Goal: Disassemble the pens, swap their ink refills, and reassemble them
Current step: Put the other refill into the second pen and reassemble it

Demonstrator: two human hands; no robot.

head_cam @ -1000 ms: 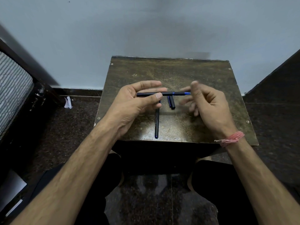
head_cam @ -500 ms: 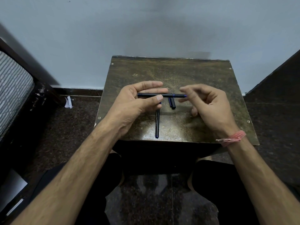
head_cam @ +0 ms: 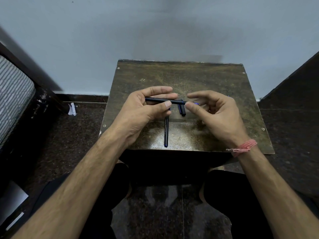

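My left hand (head_cam: 143,112) grips a dark pen (head_cam: 161,100) by its barrel and holds it level above the small brown table (head_cam: 224,80). My right hand (head_cam: 219,116) is at the pen's right end. Its thumb and curled fingers pinch the blue tip section (head_cam: 196,103), while the index finger is lifted above it. A second dark pen (head_cam: 166,133) lies on the table pointing toward me, its far end hidden under my left hand. A short dark cap (head_cam: 182,110) lies on the table just below the held pen.
A chair with a striped mesh back (head_cam: 13,94) stands at the left. A scrap of paper (head_cam: 72,109) lies on the dark floor beside the table. A dark slanted panel (head_cam: 293,83) rises at the right. My knees are under the table's near edge.
My right hand's fingers have shifted around the pen's blue end, and the index finger has lifted. My left hand and the pen have stayed in place.
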